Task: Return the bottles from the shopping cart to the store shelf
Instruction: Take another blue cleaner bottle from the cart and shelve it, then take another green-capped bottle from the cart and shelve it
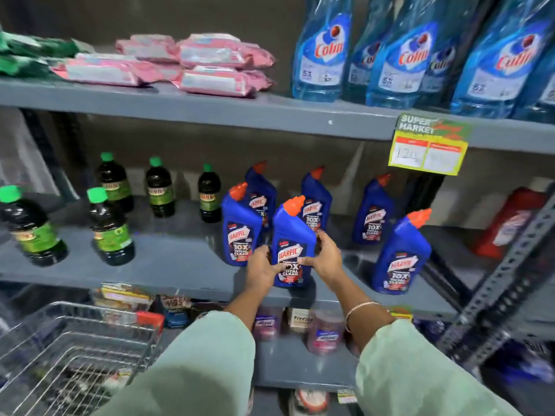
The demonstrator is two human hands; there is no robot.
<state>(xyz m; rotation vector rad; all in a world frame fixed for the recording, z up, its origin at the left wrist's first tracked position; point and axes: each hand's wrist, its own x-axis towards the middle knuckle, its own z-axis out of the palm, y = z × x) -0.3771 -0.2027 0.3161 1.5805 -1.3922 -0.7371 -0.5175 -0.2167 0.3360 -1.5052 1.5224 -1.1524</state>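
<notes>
A blue Harpic bottle with an orange-red cap stands upright at the front of the grey middle shelf. My left hand grips its left side and my right hand grips its right side. Several more blue Harpic bottles stand around it: one just left, two behind, one further back right and one at the front right. The wire shopping cart sits at the lower left; what lies in it is too blurred to tell.
Dark bottles with green caps stand on the left of the middle shelf. The top shelf holds pink packets and blue Colin bottles. A yellow price tag hangs from its edge. A slotted metal upright runs at the right. Small jars fill the lower shelf.
</notes>
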